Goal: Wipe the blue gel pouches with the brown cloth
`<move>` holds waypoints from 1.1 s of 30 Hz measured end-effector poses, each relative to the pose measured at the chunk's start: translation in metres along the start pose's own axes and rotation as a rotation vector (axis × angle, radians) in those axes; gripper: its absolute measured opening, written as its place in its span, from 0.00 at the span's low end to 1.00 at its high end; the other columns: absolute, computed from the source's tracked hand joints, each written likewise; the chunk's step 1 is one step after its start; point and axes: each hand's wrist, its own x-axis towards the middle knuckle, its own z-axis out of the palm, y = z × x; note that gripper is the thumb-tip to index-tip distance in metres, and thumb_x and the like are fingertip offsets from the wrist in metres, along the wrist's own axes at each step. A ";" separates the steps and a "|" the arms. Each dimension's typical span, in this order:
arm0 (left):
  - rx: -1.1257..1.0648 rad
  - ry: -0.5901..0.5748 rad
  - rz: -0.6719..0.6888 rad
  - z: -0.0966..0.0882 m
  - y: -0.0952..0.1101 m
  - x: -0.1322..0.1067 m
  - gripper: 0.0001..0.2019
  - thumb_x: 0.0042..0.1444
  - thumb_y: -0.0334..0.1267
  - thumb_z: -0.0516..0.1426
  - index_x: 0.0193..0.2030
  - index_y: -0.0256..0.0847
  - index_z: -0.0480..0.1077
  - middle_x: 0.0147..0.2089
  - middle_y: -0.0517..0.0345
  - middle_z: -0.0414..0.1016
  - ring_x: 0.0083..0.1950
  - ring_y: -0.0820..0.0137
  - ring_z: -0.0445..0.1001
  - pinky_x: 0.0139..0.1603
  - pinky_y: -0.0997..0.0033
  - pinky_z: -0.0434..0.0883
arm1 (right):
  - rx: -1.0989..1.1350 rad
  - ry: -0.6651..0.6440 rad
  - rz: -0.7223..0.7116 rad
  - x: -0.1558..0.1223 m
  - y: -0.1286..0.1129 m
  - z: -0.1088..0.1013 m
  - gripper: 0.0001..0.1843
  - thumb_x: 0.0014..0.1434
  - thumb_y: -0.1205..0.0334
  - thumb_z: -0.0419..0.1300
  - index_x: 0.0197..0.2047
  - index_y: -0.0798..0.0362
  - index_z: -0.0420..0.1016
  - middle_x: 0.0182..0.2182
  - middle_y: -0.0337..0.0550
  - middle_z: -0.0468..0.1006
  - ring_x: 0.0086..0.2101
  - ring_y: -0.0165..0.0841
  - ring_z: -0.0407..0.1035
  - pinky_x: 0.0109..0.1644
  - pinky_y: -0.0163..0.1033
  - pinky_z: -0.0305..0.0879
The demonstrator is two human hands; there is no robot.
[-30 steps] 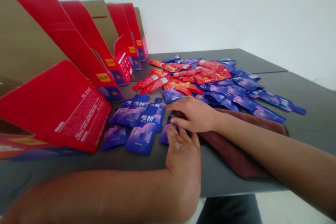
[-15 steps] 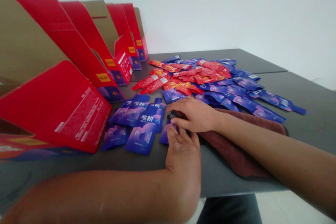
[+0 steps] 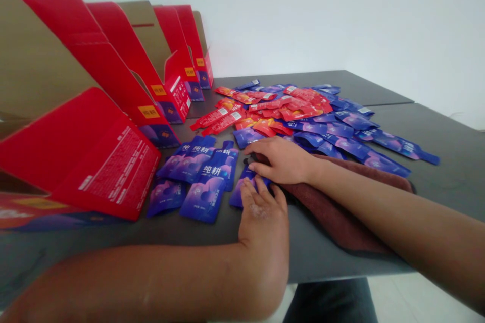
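Shifted slightly back, right hand (image 3: 285,162) is being rested over blue pouch (image 3: 238,193), grasp indiscernible; left hand (image 3: 263,219) is being pressed flat on it; maroon cloth (image 3: 341,217) beneath, red cartons (image 3: 91,156) leftward.

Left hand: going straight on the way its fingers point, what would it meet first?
Probably the right hand, lying crosswise over a blue sachet just beyond the left hand. Whether the two hands touch is unclear.

Glossy foil-like blue sachets (image 3: 207,189) and red sachets (image 3: 265,106) lie on the matt dark surface (image 3: 435,126); the maroon cloth (image 3: 341,217) looks soft, napped; the cardboard boxes (image 3: 94,156) show glossy red outsides, raw brown insides.
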 end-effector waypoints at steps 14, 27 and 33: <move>0.060 -0.017 0.033 -0.001 -0.001 0.000 0.24 0.60 0.27 0.47 0.63 0.30 0.62 0.60 0.27 0.69 0.58 0.50 0.71 0.60 0.51 0.67 | -0.057 0.038 0.097 0.000 0.002 0.000 0.19 0.62 0.56 0.54 0.54 0.54 0.72 0.42 0.50 0.79 0.43 0.40 0.72 0.48 0.44 0.62; 0.083 -0.009 0.001 0.002 0.001 0.000 0.25 0.60 0.29 0.49 0.65 0.31 0.59 0.61 0.30 0.68 0.59 0.51 0.71 0.61 0.52 0.67 | 0.039 0.015 0.019 0.000 -0.001 0.000 0.19 0.61 0.57 0.55 0.53 0.55 0.72 0.39 0.47 0.79 0.39 0.37 0.71 0.45 0.41 0.61; 0.073 -0.041 0.004 0.000 0.000 0.002 0.25 0.60 0.29 0.50 0.65 0.33 0.59 0.60 0.33 0.70 0.59 0.51 0.71 0.60 0.52 0.68 | 0.053 0.004 -0.028 -0.001 -0.005 -0.001 0.18 0.62 0.57 0.54 0.53 0.54 0.72 0.36 0.46 0.79 0.39 0.36 0.71 0.46 0.41 0.61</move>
